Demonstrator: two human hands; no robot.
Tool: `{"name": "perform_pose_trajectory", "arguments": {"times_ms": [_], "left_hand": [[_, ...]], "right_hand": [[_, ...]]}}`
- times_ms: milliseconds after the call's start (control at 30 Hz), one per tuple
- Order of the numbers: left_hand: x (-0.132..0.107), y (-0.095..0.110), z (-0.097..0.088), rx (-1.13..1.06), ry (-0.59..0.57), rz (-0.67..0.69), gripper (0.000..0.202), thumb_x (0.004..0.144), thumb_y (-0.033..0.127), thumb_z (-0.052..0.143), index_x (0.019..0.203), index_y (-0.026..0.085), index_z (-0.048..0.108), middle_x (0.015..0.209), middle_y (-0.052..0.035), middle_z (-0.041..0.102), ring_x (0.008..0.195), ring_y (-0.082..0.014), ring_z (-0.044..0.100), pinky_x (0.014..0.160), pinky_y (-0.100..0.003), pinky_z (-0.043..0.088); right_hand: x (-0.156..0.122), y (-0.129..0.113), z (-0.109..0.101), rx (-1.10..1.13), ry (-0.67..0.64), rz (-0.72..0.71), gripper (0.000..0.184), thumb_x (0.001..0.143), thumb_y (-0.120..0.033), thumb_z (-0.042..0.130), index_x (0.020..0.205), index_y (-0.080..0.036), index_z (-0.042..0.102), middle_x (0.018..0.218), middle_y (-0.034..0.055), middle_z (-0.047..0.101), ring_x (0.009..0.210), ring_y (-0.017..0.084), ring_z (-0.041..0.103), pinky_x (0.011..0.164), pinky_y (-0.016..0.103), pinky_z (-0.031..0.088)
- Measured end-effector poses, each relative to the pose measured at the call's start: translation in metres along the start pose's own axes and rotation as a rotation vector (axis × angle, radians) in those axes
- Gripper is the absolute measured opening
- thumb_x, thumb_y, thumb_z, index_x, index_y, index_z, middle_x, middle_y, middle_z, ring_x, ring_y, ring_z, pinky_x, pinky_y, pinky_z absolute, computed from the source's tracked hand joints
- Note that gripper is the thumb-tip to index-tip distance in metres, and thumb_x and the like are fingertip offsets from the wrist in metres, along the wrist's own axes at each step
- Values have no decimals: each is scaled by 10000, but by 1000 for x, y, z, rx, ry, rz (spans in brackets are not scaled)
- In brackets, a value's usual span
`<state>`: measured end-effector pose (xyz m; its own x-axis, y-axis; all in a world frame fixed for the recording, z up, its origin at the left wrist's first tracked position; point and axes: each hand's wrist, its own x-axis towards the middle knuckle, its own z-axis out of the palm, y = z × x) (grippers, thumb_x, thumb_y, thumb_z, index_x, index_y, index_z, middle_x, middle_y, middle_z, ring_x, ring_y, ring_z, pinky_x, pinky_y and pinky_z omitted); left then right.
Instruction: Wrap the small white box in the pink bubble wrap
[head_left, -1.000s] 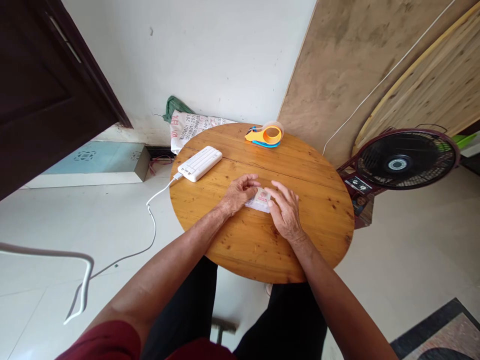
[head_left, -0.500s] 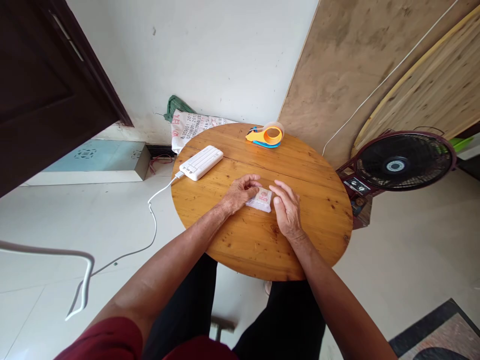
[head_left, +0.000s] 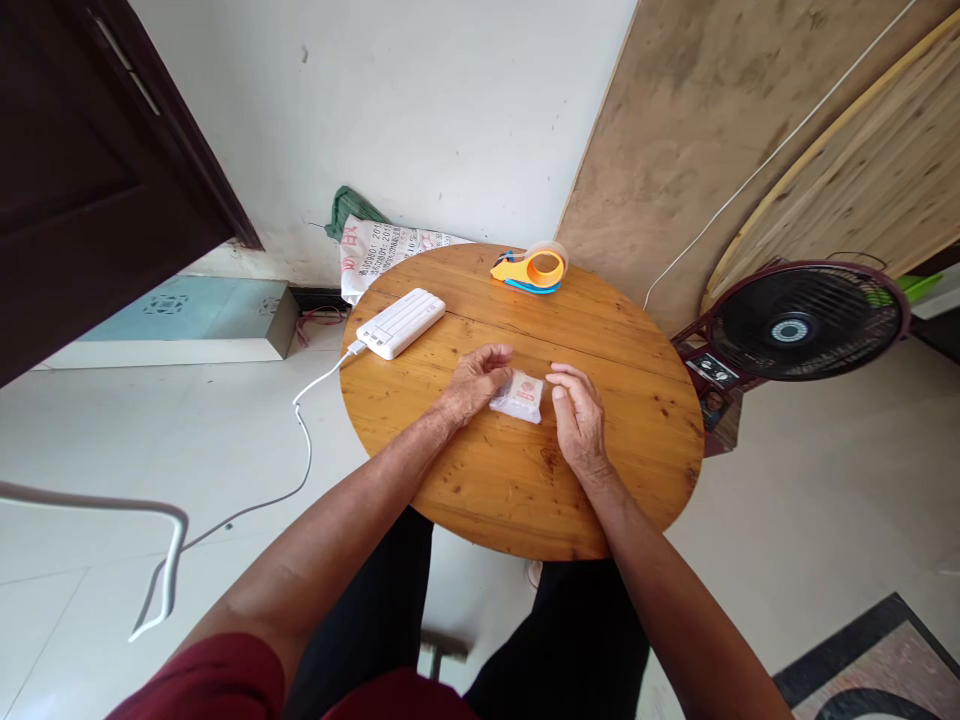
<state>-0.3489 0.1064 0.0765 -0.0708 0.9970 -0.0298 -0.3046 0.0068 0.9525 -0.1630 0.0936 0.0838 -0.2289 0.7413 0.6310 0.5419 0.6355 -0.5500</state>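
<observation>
A small, clear-wrapped packet (head_left: 519,398) with a red printed mark lies flat on the round wooden table (head_left: 487,475). At its left edge is my left hand (head_left: 477,385), fingers loosely curved and apart from the thumb. The thumb tip meets or nearly meets the packet's upper left corner; I cannot tell which. My right hand (head_left: 579,418) rests just right of the packet, a small gap between them. Its fingers are bent and spread from the thumb, with nothing in them.
An orange and blue tape dispenser (head_left: 531,270) with clear tape stands at the table's far edge. Back left lies a white power bank (head_left: 401,323), its white cable (head_left: 309,440) running off the table. A dark red fan (head_left: 806,322) stands to the right, a printed sack (head_left: 375,250) behind.
Both hands have drawn slightly away from the packet, the left to the left and the right to the right. The packet has stayed in place.
</observation>
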Motion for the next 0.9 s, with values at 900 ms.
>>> {"name": "perform_pose_trajectory", "arguments": {"times_ms": [900], "left_hand": [[1, -2, -1, 158, 31, 19, 290, 677, 224, 665, 953, 137, 648, 793, -13, 670, 693, -129, 593, 618, -235, 460]], "right_hand": [[8, 1, -6, 133, 44, 103, 213, 972, -304, 470, 1008, -222, 662, 1183, 98, 655, 1151, 226, 600, 1042, 447, 436]]}}
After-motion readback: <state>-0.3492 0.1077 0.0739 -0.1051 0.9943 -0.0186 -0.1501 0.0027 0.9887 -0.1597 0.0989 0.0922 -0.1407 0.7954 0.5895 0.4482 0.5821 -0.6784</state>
